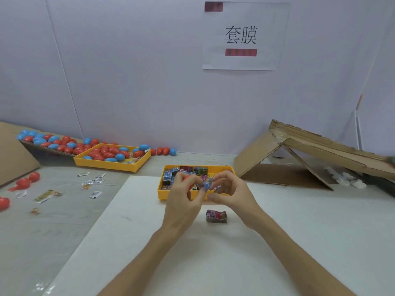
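My left hand (183, 199) grips a red plastic egg (187, 178), mostly hidden behind its fingers. My right hand (230, 192) pinches a small blue printed film sleeve (207, 185) between thumb and fingers, close against the egg. Both hands hover above the near edge of a small yellow tray (160, 190) that holds several printed film sleeves (200, 170). One crumpled purple sleeve (216, 216) lies on the white board (136, 242) just below my hands.
A larger yellow tray (111, 164) of red and blue eggs sits at the back left, with more eggs on a cardboard slope (53, 140). Loose sachets (95, 194) and red eggs (28, 180) lie at the left. A torn cardboard box (299, 159) stands at the right.
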A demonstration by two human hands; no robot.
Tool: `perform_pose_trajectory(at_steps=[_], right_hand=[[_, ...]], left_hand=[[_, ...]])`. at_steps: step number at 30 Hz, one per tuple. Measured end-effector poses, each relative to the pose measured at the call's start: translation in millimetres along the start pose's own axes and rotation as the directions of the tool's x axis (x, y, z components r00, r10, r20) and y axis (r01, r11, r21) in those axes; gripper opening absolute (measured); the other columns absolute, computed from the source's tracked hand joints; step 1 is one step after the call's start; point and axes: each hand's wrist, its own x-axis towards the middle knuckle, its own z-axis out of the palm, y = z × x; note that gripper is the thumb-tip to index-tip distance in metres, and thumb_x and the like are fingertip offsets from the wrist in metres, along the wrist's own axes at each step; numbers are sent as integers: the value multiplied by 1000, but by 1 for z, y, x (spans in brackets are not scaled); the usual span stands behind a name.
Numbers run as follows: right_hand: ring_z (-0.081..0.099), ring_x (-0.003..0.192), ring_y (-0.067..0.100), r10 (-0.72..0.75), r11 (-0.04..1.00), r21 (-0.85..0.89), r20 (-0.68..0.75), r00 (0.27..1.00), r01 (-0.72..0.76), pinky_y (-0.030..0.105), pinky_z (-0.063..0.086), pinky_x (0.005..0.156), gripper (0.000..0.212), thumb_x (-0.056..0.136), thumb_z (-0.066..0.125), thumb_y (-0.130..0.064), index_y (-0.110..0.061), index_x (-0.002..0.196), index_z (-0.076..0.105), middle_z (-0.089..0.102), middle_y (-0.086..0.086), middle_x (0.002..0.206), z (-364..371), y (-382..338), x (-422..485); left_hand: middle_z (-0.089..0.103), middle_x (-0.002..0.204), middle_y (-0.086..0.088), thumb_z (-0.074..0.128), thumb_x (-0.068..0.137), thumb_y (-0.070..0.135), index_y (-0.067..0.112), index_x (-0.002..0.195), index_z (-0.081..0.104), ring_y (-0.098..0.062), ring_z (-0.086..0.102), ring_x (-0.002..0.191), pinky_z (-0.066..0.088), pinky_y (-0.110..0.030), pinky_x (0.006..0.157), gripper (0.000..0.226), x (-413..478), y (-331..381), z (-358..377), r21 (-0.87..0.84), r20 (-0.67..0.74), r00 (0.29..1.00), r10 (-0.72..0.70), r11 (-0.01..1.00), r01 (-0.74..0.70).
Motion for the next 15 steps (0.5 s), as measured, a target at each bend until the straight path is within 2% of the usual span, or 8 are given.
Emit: perform_pose_trajectory(at_steps=[2,5,7,10,15], right_hand=[[65,78,14,-19,999,-36,-10,1000,18,25,52,69,31,76,84,-19,-21,101,65,70,-2,90,0,-1,0],[61,74,11,-51,997,-56,-11,999,51,23,50,64,12,81,80,-25,-24,86,70,68,-6,84,2,-1,0],[61,73,8,-63,995,-83,-28,998,60,23,50,65,7,85,78,-25,-25,82,72,68,-8,81,3,0,0],[63,75,8,-67,991,-117,-86,994,57,26,52,68,10,91,74,-18,-24,83,75,70,-8,78,1,2,2],[64,69,8,-62,996,-75,-119,991,54,20,52,65,14,91,73,-14,-24,82,78,71,-6,74,1,3,2]], left_hand=[[48,94,10,70,90,23,38,85,60,-8,50,69,43,-18,57,19,0,0,0,10,8,1000,7,1000,-7],[48,94,8,72,90,20,37,86,61,-8,49,68,42,-18,55,21,0,-1,0,34,20,1000,10,999,-11],[48,93,7,73,91,21,36,85,62,-7,48,66,42,-18,55,19,1,-1,1,33,21,1000,1,999,-2],[47,92,8,73,92,25,33,84,63,-9,47,66,42,-18,57,15,0,0,1,10,35,999,-10,1000,10],[50,94,6,72,93,25,31,83,64,-10,51,76,43,-16,60,14,0,1,0,-6,9,999,-41,999,41]])
